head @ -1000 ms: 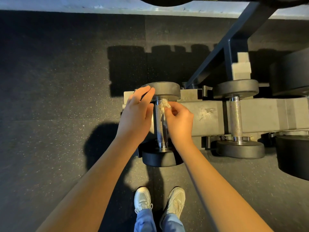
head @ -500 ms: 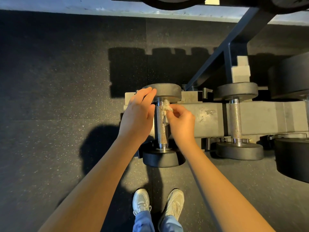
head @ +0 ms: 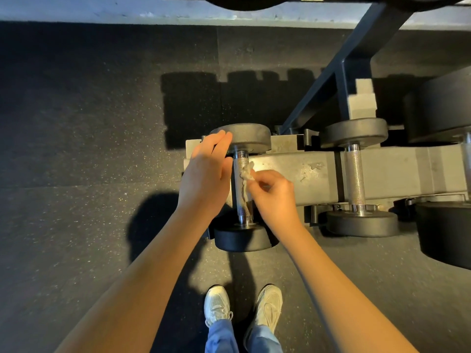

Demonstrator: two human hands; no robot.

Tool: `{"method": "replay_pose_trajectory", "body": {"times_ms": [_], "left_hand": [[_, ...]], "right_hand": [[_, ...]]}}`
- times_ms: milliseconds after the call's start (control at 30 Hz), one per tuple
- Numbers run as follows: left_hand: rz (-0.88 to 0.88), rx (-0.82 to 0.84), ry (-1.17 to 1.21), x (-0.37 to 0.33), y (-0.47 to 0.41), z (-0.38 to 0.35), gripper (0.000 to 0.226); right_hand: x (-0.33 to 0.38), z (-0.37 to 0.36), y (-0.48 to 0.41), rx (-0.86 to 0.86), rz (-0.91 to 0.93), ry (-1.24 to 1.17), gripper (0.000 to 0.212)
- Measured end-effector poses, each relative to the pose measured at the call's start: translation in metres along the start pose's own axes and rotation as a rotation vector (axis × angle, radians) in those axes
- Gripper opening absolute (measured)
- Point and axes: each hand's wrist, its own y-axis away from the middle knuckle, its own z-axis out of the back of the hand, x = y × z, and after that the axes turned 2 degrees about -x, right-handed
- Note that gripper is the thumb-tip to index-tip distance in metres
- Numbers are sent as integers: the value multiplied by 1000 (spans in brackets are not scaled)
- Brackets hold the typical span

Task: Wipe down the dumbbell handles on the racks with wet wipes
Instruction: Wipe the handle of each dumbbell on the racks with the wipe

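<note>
A small dumbbell with black round heads lies across the grey rack rail (head: 300, 179), its knurled steel handle (head: 240, 174) pointing away from me. My right hand (head: 274, 197) pinches a crumpled whitish wet wipe (head: 246, 178) against the right side of that handle. My left hand (head: 204, 174) is beside the handle on the left, fingers straight, its fingertips by the far head (head: 244, 137). The near head (head: 242, 238) hangs over the floor. A second dumbbell's handle (head: 354, 179) lies bare on the rail to the right.
Larger black dumbbell heads (head: 448, 233) fill the right edge. A dark rack upright (head: 331, 77) slants up toward an upper shelf at the top. Black rubber floor spreads to the left. My white shoes (head: 242, 307) stand just below the rack.
My right hand has slid the wipe a little down the handle toward me. My left hand stays beside the handle with fingers straight.
</note>
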Motion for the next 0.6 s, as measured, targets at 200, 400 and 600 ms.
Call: {"method": "replay_pose_trajectory", "body": {"times_ms": [200, 400, 600], "left_hand": [[15, 5, 6, -3, 2, 0, 47], [44, 36, -13, -5, 4, -1, 49], [28, 36, -23, -15, 9, 3, 50]], "right_hand": [[1, 5, 13, 7, 53, 18, 10], [3, 4, 3, -25, -51, -50, 9], [-7, 16, 28, 138, -224, -70, 21]]}}
